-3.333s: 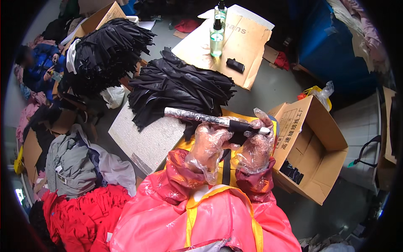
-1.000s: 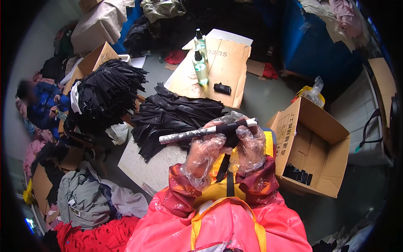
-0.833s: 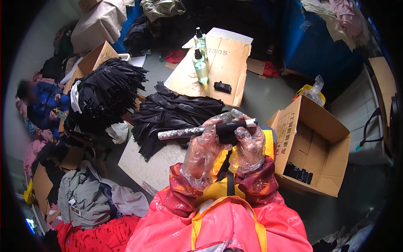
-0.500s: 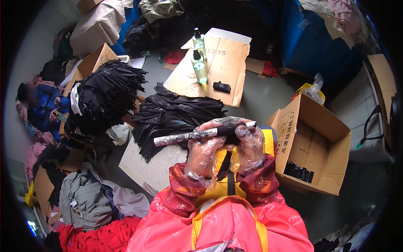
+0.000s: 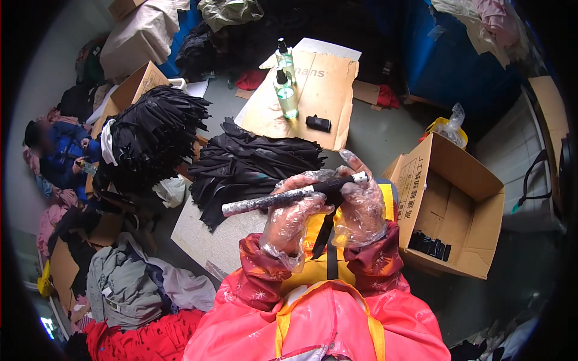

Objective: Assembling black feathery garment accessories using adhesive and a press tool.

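Observation:
Both my hands wear clear, crinkled plastic gloves. My left hand (image 5: pixel 289 221) is closed round a white stick (image 5: pixel 253 204) with black speckles, which slants up to the right. Near its right end a strip of black fabric (image 5: pixel 330 185) is wound round the stick, and a tail of it hangs down between my hands. My right hand (image 5: pixel 361 213) is at that end, its thumb by the winding and one finger stretched up away from it. Just beyond my left hand lies a heap of black fabric strips (image 5: pixel 253 159) on a pale board (image 5: pixel 205 237).
Two pump bottles (image 5: pixel 286 96) and a black roll (image 5: pixel 318 123) stand on flattened cardboard (image 5: pixel 328 90). An open carton (image 5: pixel 463 222) at right holds several black rolls (image 5: pixel 428 245). More black strips (image 5: pixel 150 135) hang at left. A person (image 5: pixel 60 150) sits far left; clothes (image 5: pixel 123 283) are piled nearer.
My right hand has loosened from the wound end, and one finger has lifted upward. The stick's right end has dipped slightly. My left hand keeps its hold.

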A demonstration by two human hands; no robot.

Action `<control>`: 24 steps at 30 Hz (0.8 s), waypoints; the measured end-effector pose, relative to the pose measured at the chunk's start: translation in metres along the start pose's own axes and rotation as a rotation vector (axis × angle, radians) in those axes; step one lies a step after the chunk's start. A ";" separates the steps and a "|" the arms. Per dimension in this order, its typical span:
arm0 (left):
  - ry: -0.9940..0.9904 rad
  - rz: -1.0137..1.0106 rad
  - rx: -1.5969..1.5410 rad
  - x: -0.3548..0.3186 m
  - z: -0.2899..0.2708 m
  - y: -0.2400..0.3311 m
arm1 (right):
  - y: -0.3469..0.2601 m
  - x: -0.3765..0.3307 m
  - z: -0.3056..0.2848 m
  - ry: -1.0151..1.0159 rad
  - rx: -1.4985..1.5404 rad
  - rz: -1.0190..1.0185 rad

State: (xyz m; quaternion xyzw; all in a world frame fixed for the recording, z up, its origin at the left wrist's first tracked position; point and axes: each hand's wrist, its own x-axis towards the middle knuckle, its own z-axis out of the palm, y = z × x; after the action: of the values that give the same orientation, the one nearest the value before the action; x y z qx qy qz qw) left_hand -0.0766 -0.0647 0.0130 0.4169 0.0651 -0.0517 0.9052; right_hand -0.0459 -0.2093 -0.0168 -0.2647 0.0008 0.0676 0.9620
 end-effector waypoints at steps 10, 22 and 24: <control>-0.103 -0.011 -0.092 0.008 0.012 0.007 | -0.004 -0.007 0.026 0.000 -0.198 -0.065; 0.002 -0.028 0.024 0.003 0.017 0.005 | -0.002 -0.004 0.021 -0.042 -0.140 0.000; -0.009 -0.037 0.053 0.004 0.013 0.001 | 0.000 -0.007 0.019 0.013 -0.114 0.007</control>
State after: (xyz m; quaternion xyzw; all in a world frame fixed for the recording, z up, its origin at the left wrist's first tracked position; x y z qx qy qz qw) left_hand -0.0715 -0.0738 0.0211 0.4394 0.0671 -0.0721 0.8929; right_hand -0.0536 -0.2011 -0.0003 -0.3197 0.0043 0.0693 0.9450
